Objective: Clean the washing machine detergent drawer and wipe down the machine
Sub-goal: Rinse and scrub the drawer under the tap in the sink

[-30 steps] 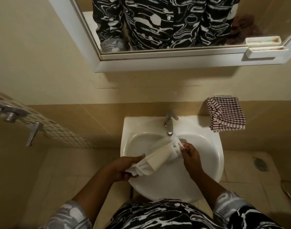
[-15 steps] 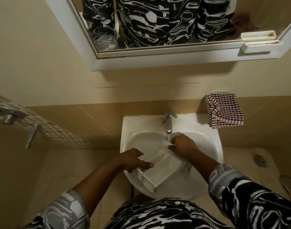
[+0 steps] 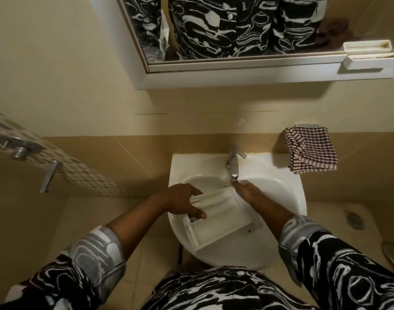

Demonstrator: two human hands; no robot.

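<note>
The white detergent drawer (image 3: 220,220) lies open side up in the white sink (image 3: 281,175), slanting from the tap down toward me. My left hand (image 3: 180,202) grips its left end, fingers over the far edge and thumb across the inner compartment. My right hand (image 3: 250,194) lies along the drawer's right edge with its fingers stretched straight, the fingertips just under the spout of the chrome tap (image 3: 232,165). I cannot tell whether water is running. The washing machine is not in view.
A brown-and-white checked cloth (image 3: 310,149) hangs on the wall right of the sink. Above it a white-framed mirror (image 3: 236,30) carries a small white tray (image 3: 370,61). A metal door handle (image 3: 49,175) sticks out at left. A floor drain (image 3: 354,220) is at right.
The drawer has turned open side up and settled lower in the basin. My right hand left its far end and now lies straight along the right edge, below the spout.
</note>
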